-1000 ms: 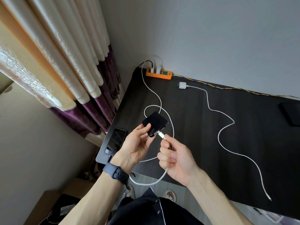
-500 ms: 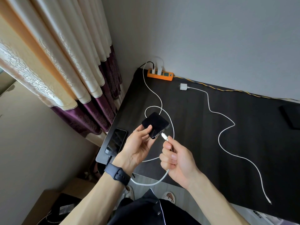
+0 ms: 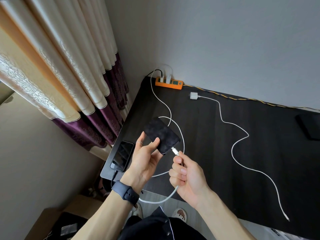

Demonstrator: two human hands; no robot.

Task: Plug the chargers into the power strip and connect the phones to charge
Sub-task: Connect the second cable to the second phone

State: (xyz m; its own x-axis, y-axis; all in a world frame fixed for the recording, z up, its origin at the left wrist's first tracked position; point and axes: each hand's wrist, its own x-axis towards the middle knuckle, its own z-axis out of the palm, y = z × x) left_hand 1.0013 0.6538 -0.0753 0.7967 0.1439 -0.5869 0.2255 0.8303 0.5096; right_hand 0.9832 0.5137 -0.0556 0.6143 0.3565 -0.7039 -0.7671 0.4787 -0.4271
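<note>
— So, what's in the power strip [image 3: 168, 82] at the tabletop's [image 3: 216, 153] far left corner?
— Two white plugs. A third charger [image 3: 193, 95] lies beside it.
— Hands?
— Left hand [image 3: 147, 160] fingers clamp a black phone [image 3: 161, 135]; right hand [image 3: 187, 177] fingers pinch the cable connector [image 3: 175, 151] at its port.

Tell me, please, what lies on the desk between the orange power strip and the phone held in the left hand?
In the head view, only a white cable crosses the bare dark desk between the power strip and the held phone.
</note>
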